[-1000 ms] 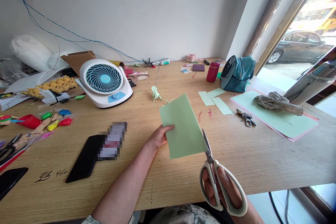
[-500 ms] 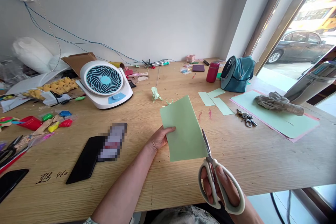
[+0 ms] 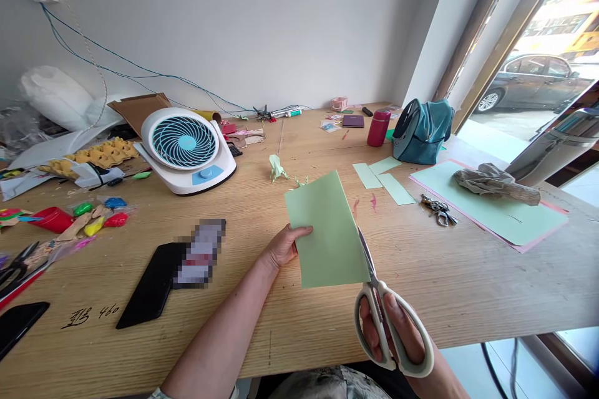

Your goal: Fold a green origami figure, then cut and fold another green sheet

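A light green sheet of paper (image 3: 327, 234) is pinched at its left edge by my left hand (image 3: 284, 246), thumb on top and the other fingers behind it. My right hand (image 3: 397, 330) grips a pair of scissors (image 3: 374, 287) with cream handles, fingers through the loops. The blades point away from me and lie along the paper's right edge near its lower right corner; whether they touch it I cannot tell. Beyond the paper stand a small folded green paper figure (image 3: 277, 167) and a second one (image 3: 301, 181), partly hidden by the sheet.
Green paper strips (image 3: 397, 189) and keys (image 3: 438, 209) lie to the right, near a large green sheet (image 3: 505, 212). Behind are a teal bag (image 3: 423, 131) and a red flask (image 3: 379, 128). A fan (image 3: 187, 149) and phones (image 3: 152, 283) are on the left of the wooden table (image 3: 262, 355).
The scissors' handles have drawn slightly closer together. The paper and my left hand stay almost where they were.
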Motion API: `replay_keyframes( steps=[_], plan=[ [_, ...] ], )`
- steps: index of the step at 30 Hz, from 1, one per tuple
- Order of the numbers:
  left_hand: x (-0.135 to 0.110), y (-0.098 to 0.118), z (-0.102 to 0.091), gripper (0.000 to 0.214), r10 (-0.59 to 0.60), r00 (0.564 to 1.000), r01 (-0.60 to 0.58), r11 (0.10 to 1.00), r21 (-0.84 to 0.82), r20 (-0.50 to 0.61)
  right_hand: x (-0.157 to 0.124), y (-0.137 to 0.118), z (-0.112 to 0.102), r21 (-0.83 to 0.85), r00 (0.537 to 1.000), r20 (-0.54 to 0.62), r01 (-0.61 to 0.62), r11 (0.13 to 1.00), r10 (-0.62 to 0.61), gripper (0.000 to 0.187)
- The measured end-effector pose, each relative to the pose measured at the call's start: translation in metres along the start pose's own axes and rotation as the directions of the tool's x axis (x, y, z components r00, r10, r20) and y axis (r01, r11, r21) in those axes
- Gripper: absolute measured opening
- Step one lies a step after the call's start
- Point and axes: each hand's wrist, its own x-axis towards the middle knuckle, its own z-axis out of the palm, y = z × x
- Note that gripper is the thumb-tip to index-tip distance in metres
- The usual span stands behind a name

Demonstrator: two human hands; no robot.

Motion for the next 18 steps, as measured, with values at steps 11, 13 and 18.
replay_keyframes(
  steps=[11,13,18],
  plan=[
    [-0.0046,0.0033,0.0061,0.038,-0.007,1.0,0.007,1.0,0.023,0.01,0.0074,-0.0037,-0.0006,-0.058,0.998,0.011,0.067,0.996,-0.066,0.05],
    [-0.005,0.0038,0.0067,0.038,-0.01,1.0,0.01,1.0,0.023,0.002,0.0077,-0.0033,-0.0006,-0.068,0.997,0.026,0.072,0.995,-0.071,0.05],
    [-0.0058,0.0044,0.0075,0.038,-0.011,1.0,0.011,1.0,0.021,-0.003,0.0078,-0.0015,-0.0013,-0.077,0.997,0.028,0.078,0.994,-0.076,0.05]
  ],
)
